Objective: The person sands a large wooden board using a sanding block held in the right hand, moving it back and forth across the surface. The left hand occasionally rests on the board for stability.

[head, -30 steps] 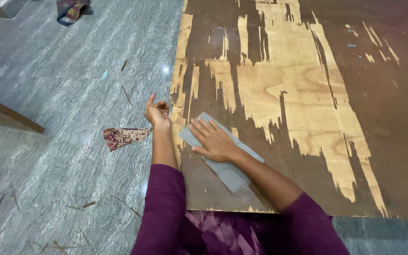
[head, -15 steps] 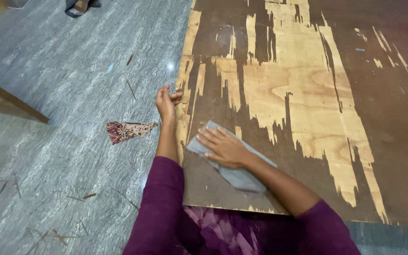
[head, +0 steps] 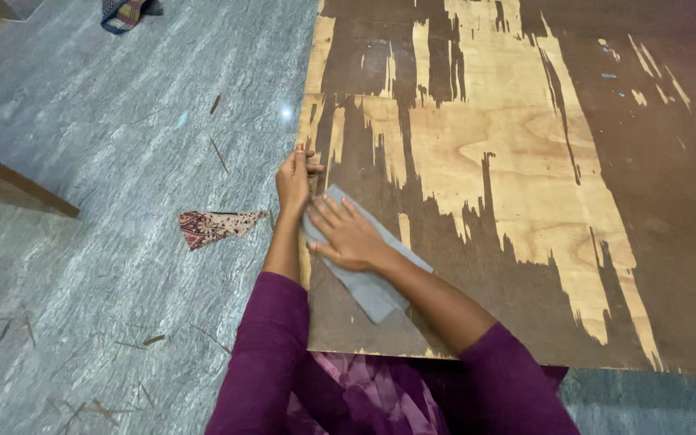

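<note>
A large plywood board lies flat on the floor, its dark coating worn off in pale streaks. My right hand presses flat on a grey sheet of sandpaper near the board's left edge. My left hand grips that left edge just above the sandpaper, fingers curled over it. Both arms wear purple sleeves.
Grey stone floor spreads to the left, strewn with thin wood splinters. A patterned red cloth scrap lies near my left arm. A wooden furniture edge juts in at far left. A folded patterned cloth sits at the top.
My left hand moved right from above the floor onto the board's edge and closed on it. My right hand slid the sandpaper slightly left and up along the board.
</note>
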